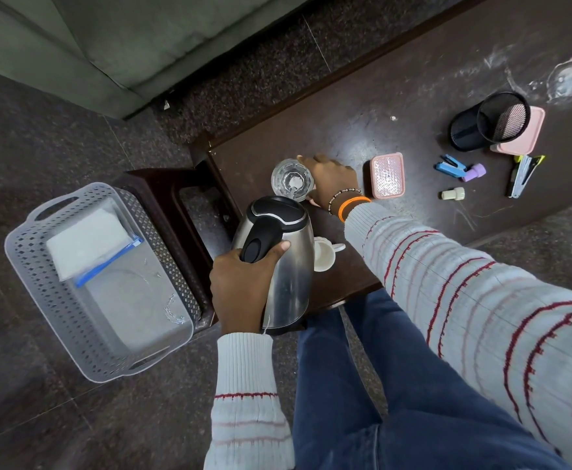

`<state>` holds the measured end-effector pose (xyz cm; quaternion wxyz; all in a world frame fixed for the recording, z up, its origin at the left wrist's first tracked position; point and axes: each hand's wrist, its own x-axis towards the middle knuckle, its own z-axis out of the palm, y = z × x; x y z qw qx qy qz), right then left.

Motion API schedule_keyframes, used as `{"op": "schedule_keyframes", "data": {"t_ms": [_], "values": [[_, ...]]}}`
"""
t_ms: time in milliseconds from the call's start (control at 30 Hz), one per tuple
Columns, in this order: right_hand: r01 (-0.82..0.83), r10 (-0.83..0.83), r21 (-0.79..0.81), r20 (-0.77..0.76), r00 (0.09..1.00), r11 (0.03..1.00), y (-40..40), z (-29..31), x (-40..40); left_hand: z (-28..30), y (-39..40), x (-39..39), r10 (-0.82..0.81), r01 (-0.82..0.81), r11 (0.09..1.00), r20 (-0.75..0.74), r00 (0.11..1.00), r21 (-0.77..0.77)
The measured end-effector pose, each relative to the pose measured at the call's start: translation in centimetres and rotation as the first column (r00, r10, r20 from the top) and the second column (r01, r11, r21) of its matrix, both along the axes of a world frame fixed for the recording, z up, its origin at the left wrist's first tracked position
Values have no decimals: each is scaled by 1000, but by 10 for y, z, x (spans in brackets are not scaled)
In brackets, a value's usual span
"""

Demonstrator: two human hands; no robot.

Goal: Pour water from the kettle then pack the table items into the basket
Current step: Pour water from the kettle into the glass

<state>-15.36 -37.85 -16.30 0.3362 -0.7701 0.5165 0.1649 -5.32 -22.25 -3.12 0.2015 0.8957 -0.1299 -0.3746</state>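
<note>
**Kettle tipped over the glass**

We grip the steel kettle [283, 262] by its black handle with our left hand [240, 290], fingers and thumb curled right round it, and hold it tilted so the spout sits over the near rim of the clear glass [292, 179]. Our right hand [332, 181] wraps round the right side of that glass, which stands on the dark table [396, 106] near its left end. A white cup [325, 254] stands just right of the kettle.

Farther right on the table lie a pink box [387, 175], a blue stapler [450, 166], a purple piece [474, 172], a small cream piece [453, 193] and a black and yellow stapler [525, 174]. A black mesh pen holder [489, 122] lies tipped on a pink lid [528, 137].

The grey basket [40, 266] sits on a dark stool [162, 184] left of the table, with a zip bag [91, 242] inside.
</note>
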Motion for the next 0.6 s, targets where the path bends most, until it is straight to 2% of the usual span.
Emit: {"op": "schedule_keyframes", "data": {"t_ms": [600], "values": [[-11,11,-17,-12,1000,1000,2,1,1,-2,1,4,-24,23,999,-17,1000,-27]]}}
